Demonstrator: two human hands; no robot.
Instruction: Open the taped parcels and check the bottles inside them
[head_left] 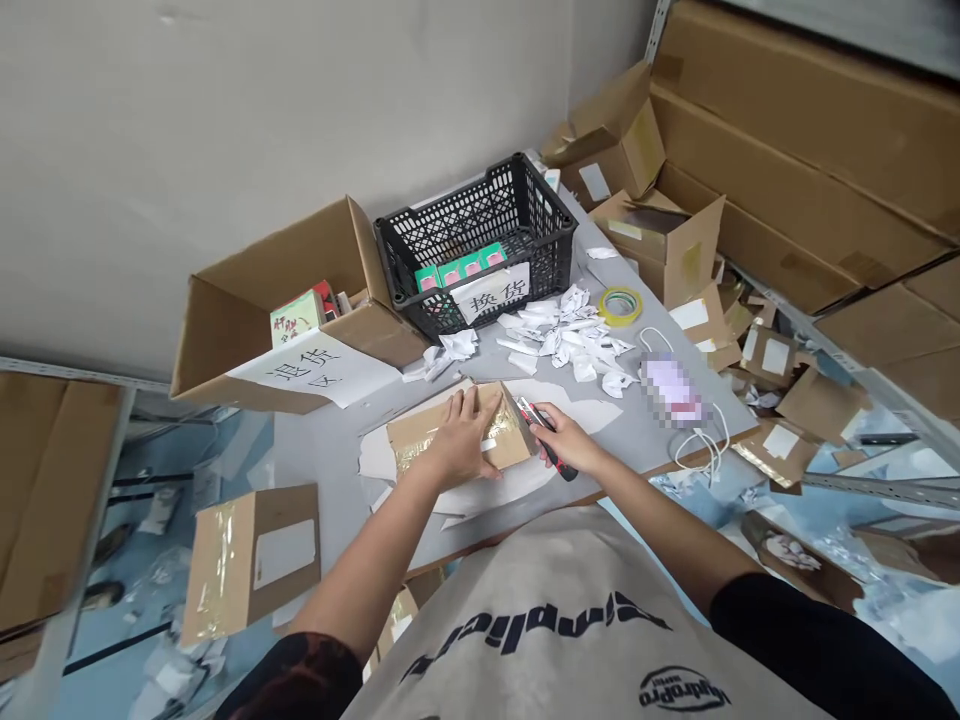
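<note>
A small taped cardboard box (409, 432) lies on torn white paper on the grey table. Spread over its top, my left hand (461, 437) presses it with fingers apart. My right hand (561, 438) is closed around a red and black utility knife (553, 455), whose front end is at the box's right side. Whether the blade touches the cardboard is too small to tell. Clear shiny tape runs along the top of the box, partly covered by my left hand.
Behind stand an open carton (247, 285) with small boxes and a black plastic crate (480, 240) holding green-pink boxes. Crumpled paper (566, 335), a tape roll (620, 306) and a blurred phone (673, 388) with cable lie rightward. A taped carton (251, 560) is at left.
</note>
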